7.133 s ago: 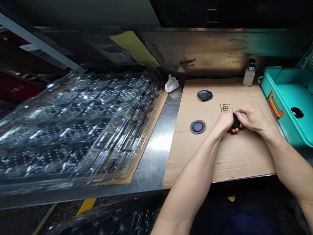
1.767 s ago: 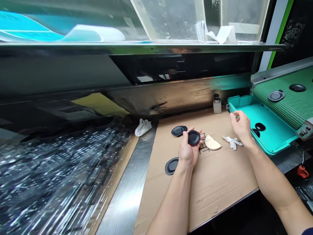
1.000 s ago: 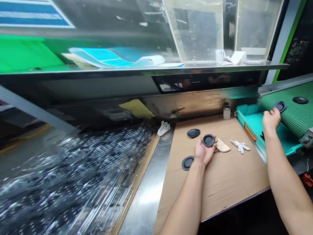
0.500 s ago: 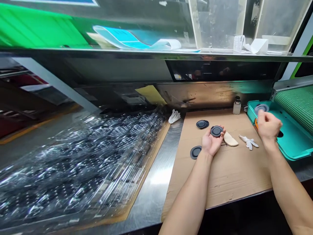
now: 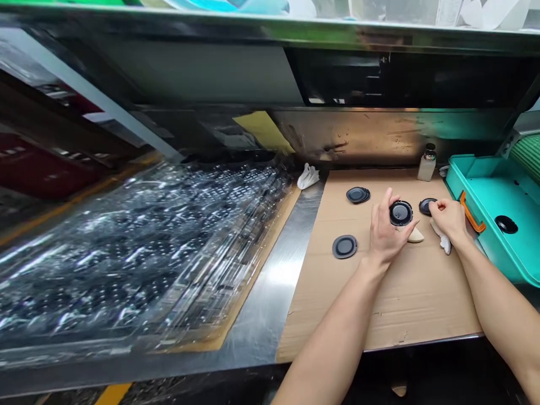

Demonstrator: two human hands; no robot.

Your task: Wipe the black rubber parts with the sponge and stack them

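My left hand (image 5: 388, 230) grips a round black plastic cap (image 5: 400, 213) by its edge, with its recessed face toward me. To the right, my right hand (image 5: 451, 218) pinches a second dark disc (image 5: 426, 206) above the cardboard. A small stack of black discs (image 5: 358, 195) lies at the back of the cardboard sheet (image 5: 320, 309), and a single grey-black disc (image 5: 345, 246) rests nearer, left of my left hand. Behind the left fingers a cream pad (image 5: 415, 235) is partly hidden. Under my right hand lies a white glove (image 5: 444, 241), partly covered.
A turquoise bin (image 5: 489, 208) with an orange latch (image 5: 472, 212) stands at right, holding a black disc (image 5: 506, 224). A small bottle (image 5: 427, 163) stands at the back. Clear plastic trays (image 5: 139, 259) fill the left side. A metal shelf edge (image 5: 261, 28) crosses above.
My right hand has moved left from the bin with its disc, closer to my left hand. The left hand has turned its cap and now grips it by the edge. The view has tilted down.
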